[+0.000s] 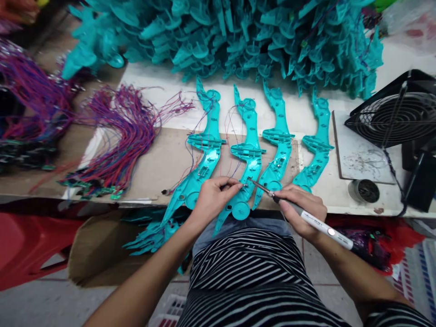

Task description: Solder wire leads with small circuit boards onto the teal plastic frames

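Note:
Several long teal plastic parts lie side by side on the bench. My right hand (pixel 301 206) grips a white soldering iron (pixel 320 225), its metal tip touching the lower end of the second teal part (pixel 247 154). My left hand (pixel 214 195) is pinched on a thin wire at that same spot, fingertips right beside the iron's tip. Thin red and blue wires run along the first teal part (pixel 200 168) and the second one. The third teal part (pixel 277 150) and the fourth teal part (pixel 315 150) lie to the right.
A big heap of teal parts (pixel 238 36) fills the back of the bench. Bundles of red and blue wires (pixel 116 136) lie at left. A black fan (pixel 395 113) and a solder spool (pixel 364 190) sit at right. A cardboard box (pixel 102 250) holds more teal parts below the bench.

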### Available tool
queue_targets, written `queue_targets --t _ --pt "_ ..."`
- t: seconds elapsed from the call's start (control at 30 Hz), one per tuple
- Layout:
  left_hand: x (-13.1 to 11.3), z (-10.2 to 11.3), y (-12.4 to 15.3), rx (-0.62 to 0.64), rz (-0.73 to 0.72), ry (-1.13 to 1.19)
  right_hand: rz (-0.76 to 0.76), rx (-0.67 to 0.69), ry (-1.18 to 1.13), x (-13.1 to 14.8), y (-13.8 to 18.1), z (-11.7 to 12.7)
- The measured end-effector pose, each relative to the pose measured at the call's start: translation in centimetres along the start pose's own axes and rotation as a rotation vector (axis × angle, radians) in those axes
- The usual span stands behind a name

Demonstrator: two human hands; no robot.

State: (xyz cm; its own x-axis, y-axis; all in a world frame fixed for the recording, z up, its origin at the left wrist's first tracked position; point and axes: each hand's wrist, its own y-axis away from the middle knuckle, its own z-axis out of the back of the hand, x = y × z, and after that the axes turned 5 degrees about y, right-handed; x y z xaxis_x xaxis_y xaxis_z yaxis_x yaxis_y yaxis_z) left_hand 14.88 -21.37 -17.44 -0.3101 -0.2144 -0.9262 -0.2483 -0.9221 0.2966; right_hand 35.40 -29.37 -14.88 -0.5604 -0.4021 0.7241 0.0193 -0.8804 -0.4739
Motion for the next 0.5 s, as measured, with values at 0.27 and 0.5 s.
queue_targets --t 0.27,0.5 --pt "0.6 0.0 0.1 -0.014 -0.066 -0.060 0.062 0.031 0.040 -0.6 1.4 -0.9" --pt "0.5 0.1 0.2 -0.004 -0.059 -0.064 0.193 0.054 0.055 -1.3 1.7 -1.9"
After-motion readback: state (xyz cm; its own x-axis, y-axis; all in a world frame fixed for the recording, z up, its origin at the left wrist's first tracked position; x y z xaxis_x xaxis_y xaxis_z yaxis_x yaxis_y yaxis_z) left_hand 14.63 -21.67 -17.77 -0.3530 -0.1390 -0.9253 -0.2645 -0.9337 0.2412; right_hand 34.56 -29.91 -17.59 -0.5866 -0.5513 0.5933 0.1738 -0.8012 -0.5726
